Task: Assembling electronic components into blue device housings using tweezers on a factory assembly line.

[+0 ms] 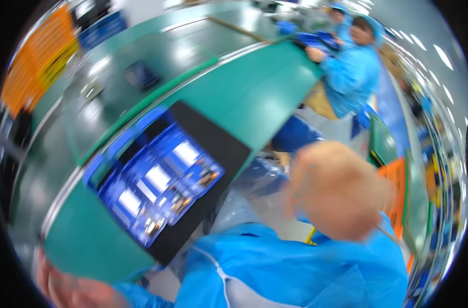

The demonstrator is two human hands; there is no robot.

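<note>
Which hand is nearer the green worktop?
Left. The left hand is beside the lower-left end of the green worktop; the right hand is off to the right, beyond its edge.

Free passage runs over the green worktop (pixel 254 84); blue trays (pixel 175 169) obstruct the black mat (pixel 218 136).

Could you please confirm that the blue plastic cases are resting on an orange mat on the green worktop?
Not quite: the mat is black, not orange, as the head view shows. The blue plastic cases do rest on it, on the green worktop.
</note>
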